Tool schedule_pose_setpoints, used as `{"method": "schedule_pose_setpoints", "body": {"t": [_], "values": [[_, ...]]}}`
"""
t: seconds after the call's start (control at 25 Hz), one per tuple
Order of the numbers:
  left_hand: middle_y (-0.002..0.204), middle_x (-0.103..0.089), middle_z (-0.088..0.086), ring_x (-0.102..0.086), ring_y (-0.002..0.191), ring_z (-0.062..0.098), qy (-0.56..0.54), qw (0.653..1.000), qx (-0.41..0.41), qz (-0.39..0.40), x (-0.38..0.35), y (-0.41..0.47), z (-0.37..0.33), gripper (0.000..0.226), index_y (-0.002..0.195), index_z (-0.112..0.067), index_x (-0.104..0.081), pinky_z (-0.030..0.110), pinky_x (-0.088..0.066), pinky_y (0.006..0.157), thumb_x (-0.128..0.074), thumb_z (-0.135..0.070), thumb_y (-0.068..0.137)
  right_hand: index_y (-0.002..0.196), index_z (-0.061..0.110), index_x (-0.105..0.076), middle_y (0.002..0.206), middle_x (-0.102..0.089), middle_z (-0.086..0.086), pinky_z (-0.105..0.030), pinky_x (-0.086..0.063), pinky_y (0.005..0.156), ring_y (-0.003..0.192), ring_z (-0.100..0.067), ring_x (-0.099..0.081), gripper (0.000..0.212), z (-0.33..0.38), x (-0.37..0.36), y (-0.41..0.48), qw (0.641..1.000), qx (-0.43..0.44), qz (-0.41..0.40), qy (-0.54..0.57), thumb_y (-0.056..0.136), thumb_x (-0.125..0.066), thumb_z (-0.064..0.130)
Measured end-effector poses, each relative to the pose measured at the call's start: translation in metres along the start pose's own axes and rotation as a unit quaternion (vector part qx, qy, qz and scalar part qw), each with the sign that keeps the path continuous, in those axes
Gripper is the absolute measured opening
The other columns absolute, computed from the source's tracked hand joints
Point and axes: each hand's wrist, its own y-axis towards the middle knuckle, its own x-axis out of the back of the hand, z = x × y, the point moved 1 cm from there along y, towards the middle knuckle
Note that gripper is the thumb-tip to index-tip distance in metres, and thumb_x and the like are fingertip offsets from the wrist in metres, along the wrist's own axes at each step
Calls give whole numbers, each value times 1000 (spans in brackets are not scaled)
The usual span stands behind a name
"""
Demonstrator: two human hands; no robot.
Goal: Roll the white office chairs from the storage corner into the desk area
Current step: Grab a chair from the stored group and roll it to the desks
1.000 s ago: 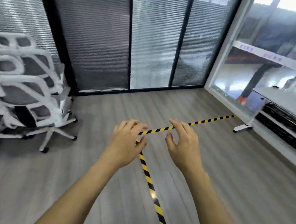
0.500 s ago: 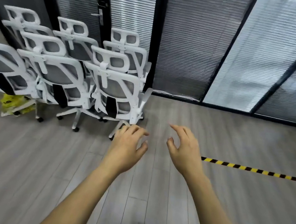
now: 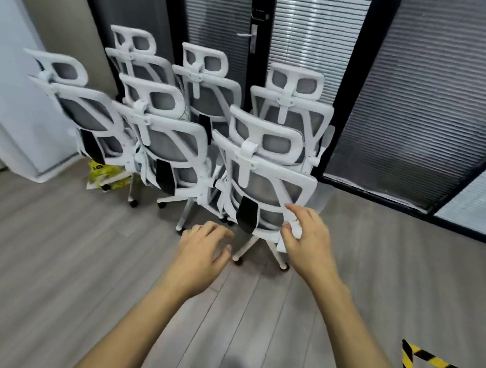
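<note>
Both grips hang part-curled and empty. My left hand is short of the nearest white office chair at 12 o'clock, my right hand at its backrest edge. Risk, I'd say: pulled crooked, it snags the neighbouring chair at 10 o'clock — they're packed tight.

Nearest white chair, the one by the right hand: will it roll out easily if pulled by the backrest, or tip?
The nearest chair probably rolls easily: its casters sit on smooth plank floor. Tipping seems unlikely given the wide star base. It may snag the neighbouring chair, packed close beside it.
</note>
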Motion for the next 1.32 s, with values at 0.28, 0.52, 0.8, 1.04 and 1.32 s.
{"method": "schedule_pose_setpoints", "body": {"t": [0.28,0.52,0.8,1.04,1.32], "values": [[135,-50,-11,-49,121,18,-33,999,-20,5,-4,185,131,39,137,-32,-48,36,-36,101,-45,-40,99,136,25,-57,130,-59,7,-40,-43,107,122,-16,-53,40,-19,-94,167,997,-63,-25,-46,96,-58,29],[157,-35,2,-33,143,25,-13,993,-84,84,-30,331,195,50,149,-33,-34,47,-30,116,-34,-48,102,138,22,-55,133,-56,-1,-41,-41,104,124,-24,-51,43,-48,-142,237,976,-177,-50,-120,97,-58,35],[152,-40,3,-29,143,29,51,985,-139,91,-70,443,230,57,145,-30,-42,49,-22,117,-28,-59,97,126,26,-59,125,-63,4,-42,-27,117,121,-21,-54,57,-107,-177,279,947,-213,-20,-239,91,-43,68],[133,-54,7,-34,140,32,20,979,-188,72,-95,463,260,50,125,-29,-60,57,-12,121,-41,-63,94,122,23,-60,114,-64,9,-39,-21,124,118,-13,-56,61,-102,-187,253,935,-225,-53,-270,91,-46,75],[125,-58,13,-42,133,39,-3,947,-302,110,-97,441,276,44,115,-22,-66,61,-15,119,-47,-56,94,124,26,-59,115,-63,9,-37,-21,124,120,-13,-55,61,-34,-221,173,892,-328,-129,-283,91,-46,76]]}}
